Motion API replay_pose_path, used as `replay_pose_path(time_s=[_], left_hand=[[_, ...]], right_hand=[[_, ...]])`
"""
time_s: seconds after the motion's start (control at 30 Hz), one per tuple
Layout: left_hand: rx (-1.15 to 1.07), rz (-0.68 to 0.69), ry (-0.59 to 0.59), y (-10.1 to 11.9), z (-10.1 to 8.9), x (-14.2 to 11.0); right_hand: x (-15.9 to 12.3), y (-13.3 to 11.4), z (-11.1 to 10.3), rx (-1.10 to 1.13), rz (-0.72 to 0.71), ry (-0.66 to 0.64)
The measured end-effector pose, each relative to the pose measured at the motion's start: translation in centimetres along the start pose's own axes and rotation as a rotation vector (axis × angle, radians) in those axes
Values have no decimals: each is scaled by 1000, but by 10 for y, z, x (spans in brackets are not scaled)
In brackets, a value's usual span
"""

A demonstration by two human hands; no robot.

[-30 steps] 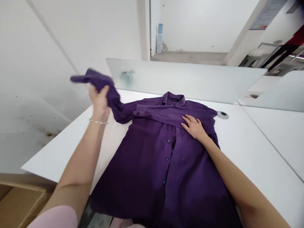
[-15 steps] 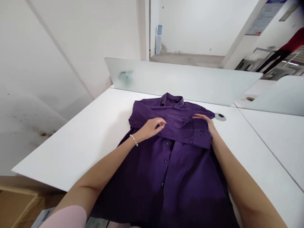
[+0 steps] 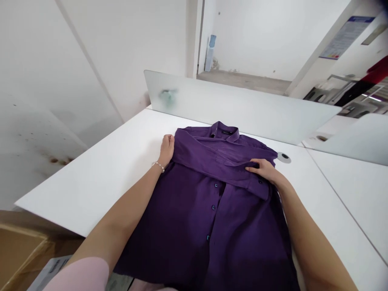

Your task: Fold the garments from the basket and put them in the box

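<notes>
A purple button-up shirt lies face up on the white table, collar at the far side, hem hanging over the near edge. Both sleeves are folded across the chest. My left hand rests at the shirt's left shoulder edge, fingers curled against the fold. My right hand lies flat on the sleeve cuff at the right side, fingers stretched out and pressing the cloth.
A frosted glass divider stands along the table's far edge. A round cable grommet sits just right of the shirt. A cardboard box is on the floor at the near left. Another desk adjoins on the right.
My left hand carried the left sleeve over the chest, laid it down, then slid back to the left shoulder edge. My right hand shifted slightly onto the cuff.
</notes>
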State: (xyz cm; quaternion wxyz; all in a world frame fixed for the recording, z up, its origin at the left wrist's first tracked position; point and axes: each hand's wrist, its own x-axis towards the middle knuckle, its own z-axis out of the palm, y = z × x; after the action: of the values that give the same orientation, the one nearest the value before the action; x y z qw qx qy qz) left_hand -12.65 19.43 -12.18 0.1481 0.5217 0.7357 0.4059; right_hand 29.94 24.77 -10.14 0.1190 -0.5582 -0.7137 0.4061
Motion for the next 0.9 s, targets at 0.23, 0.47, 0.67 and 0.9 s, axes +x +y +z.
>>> replay_pose_path(time_s=[0.23,0.47,0.67,0.9], left_hand=[[93,72,60,5,6,-5],[327,268,-173,21,1,-16],[483,303,-364,19,5,-18],[578,264,-457,16,8,-16]], right_hand=[[19,-37,-48,-94,-63,94],[47,-71,-110,-284,-40,312],[57,-30,-110,-432,118,336],[56,26,-73,-575,184,255]])
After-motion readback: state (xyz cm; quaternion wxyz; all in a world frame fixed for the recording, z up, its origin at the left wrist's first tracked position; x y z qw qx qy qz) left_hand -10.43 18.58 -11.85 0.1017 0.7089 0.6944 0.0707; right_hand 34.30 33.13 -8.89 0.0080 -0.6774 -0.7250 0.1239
